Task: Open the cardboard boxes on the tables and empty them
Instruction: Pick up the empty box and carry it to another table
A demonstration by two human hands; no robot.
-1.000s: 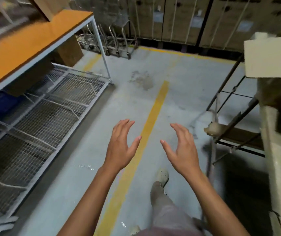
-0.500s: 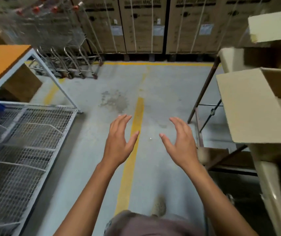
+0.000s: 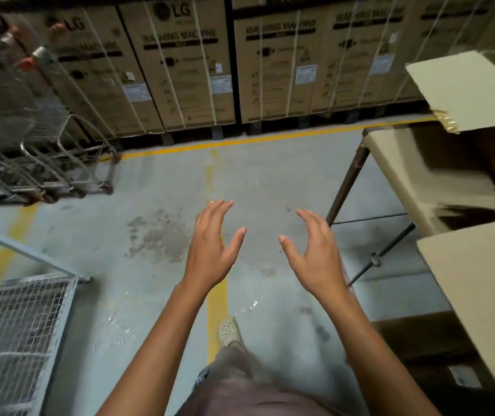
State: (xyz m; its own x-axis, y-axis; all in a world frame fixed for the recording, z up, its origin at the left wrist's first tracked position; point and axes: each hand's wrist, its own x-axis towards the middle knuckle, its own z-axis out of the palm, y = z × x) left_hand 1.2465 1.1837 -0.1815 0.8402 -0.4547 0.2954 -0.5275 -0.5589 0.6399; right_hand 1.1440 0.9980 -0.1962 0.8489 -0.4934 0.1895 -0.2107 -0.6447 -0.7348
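cartons [image 3: 180, 70] loom closer now as left hand [image 3: 210, 250] and right hand [image 3: 315, 256] (grip apart, empty) hover over concrete floor [image 3: 156, 181].

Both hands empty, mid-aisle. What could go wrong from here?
1. Slip: shiny streaks on the floor lie right by the shoe; they may be wet.
2. Snag: the open box flap juts out beside the right hand; brushing it could shift the box.
3. Trip: the table leg slants toward the walking path.

Warehouse: strapped washing-machine cartons [image 3: 180, 64] at 12 o'clock, nested trolleys [image 3: 39, 163] at 10, yellow-lined concrete floor [image 3: 156, 181].
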